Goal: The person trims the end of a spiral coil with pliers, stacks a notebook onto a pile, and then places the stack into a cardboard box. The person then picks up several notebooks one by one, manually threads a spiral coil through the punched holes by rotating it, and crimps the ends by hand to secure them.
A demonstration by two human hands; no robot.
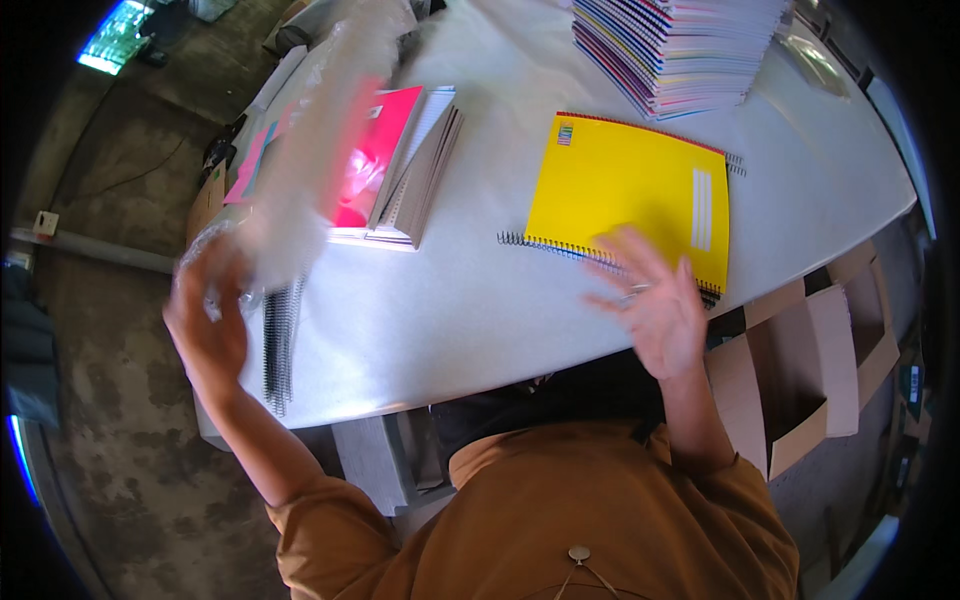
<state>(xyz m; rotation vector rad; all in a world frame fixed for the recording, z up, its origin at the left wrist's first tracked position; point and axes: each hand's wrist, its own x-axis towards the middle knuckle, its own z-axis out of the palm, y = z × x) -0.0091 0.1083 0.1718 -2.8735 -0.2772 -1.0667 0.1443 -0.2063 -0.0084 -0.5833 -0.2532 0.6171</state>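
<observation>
My left hand (212, 315), at the table's left side, is closed on a clear plastic bag (305, 180), which is blurred by motion. The bag stretches away toward the far left and partly covers a stack of notebooks with a bright pink cover (398, 125). My right hand (660, 315) has its fingers spread, with a ring on one of them, over the near edge of a yellow spiral notebook (630, 180). Whether it touches the cover cannot be told. More wire coils stick out under the yellow notebook, at its near left and far right corners.
A tall stack of spiral notebooks (680, 50) stands at the far right of the white-covered table (480, 320). Black wire coils (283, 345) lie near its left edge. Open cardboard boxes (835, 350) are below the right side.
</observation>
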